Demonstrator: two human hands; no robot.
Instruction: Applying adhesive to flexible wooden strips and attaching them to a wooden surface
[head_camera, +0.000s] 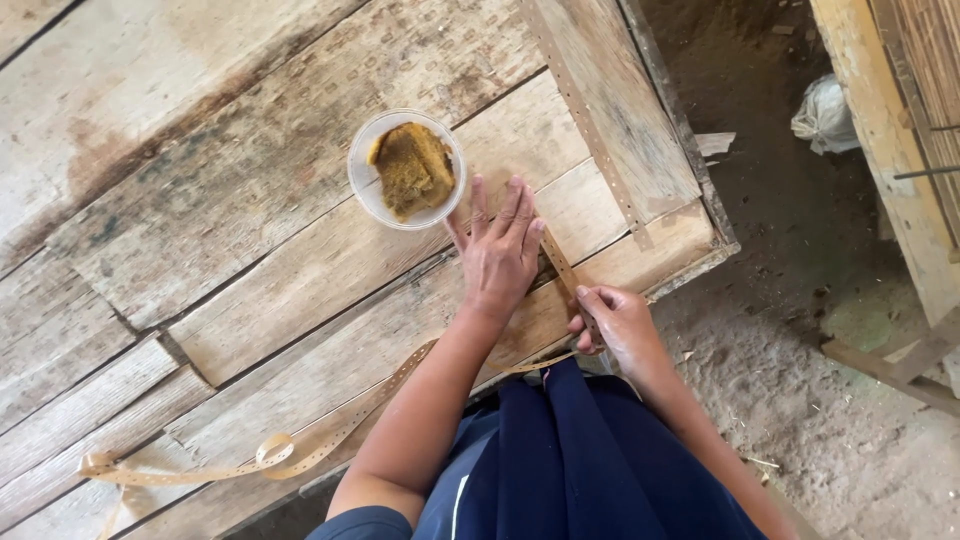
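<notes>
Soft, even daylight fills the view, bright but not harsh. The tabletop (250, 200) looks pale and slightly washed out toward the upper left, with no hard glare. Shadows are faint and short; the darkest patch lies on the dirt floor (760, 150) at upper right. Focus is sharp throughout, wood grain crisp. Plank lines bend slightly near the edges.

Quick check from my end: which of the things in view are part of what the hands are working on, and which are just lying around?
In hand:
- perforated strip, pressed flat by the left hand, pinched by the right hand
- plastic cup of yellow-brown paste, beside the left hand
- plank platform

Lying about:
- white bag on the dirt floor
- wooden post
</notes>
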